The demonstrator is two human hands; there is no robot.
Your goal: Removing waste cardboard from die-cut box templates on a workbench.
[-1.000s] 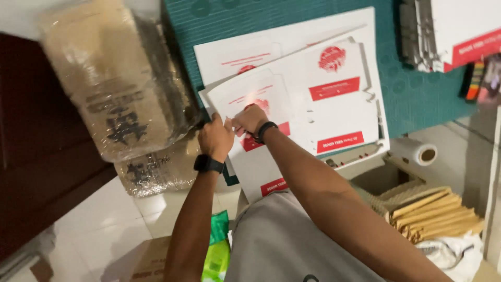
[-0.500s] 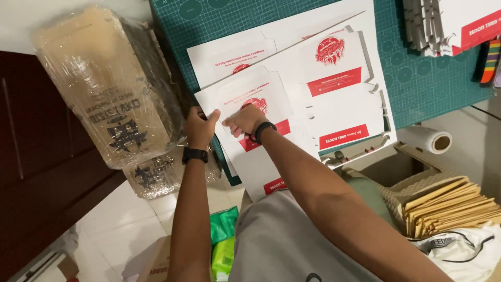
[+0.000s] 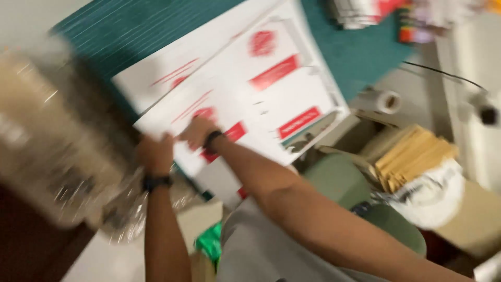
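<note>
Change since half a second ago: both hands sit lower and further left in the head view, the white sheets now run slanted across the green mat, and the whole picture is smeared by motion.
Wrapped bundle (image 3: 47, 151): a big brown stack in clear film at the far left, heavily blurred, just beside the left hand.
Left hand (image 3: 155, 154): curled over the lower left edge of the top white printed sheet (image 3: 229, 112), with a dark band on its wrist; blur hides how tightly the fingers close.
Right hand (image 3: 197, 131): lies on the same sheet near its red marks, fingers bent, also with a dark wristband; whether it pinches or only presses cannot be told.
Sheet: on top of more white and red sheets, on the green cutting mat (image 3: 360, 57).
Paper roll (image 3: 385, 101): off the mat's right edge.
Brown envelopes (image 3: 412, 156): stacked further right, above a white bag (image 3: 436, 196).
</note>
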